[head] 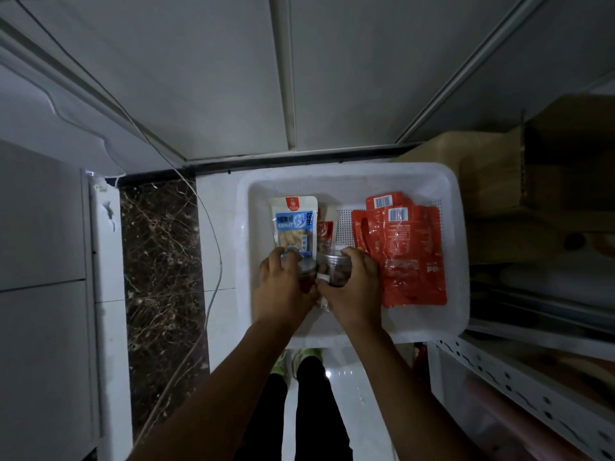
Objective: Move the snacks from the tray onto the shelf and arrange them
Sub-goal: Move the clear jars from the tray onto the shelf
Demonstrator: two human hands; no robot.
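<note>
A white plastic tray (352,174) lies on the floor in front of me. Inside it, my left hand (283,287) grips a small clear jar (307,272) with dark contents. Right beside it, my right hand (352,287) grips a second small clear jar (336,269); the two jars nearly touch. A blue-and-white peanut packet (294,224) lies flat just beyond my left hand. A small red packet (324,232) sits behind the jars. At the tray's right lie overlapping red snack packets (406,247). The white metal shelf (519,387) is at the lower right.
Cardboard boxes (519,174) stand right of the tray. A dark marble floor strip (159,261) and a thin cable (213,247) run on the left, beside white cabinets (43,227). My legs and shoes (299,361) are just below the tray.
</note>
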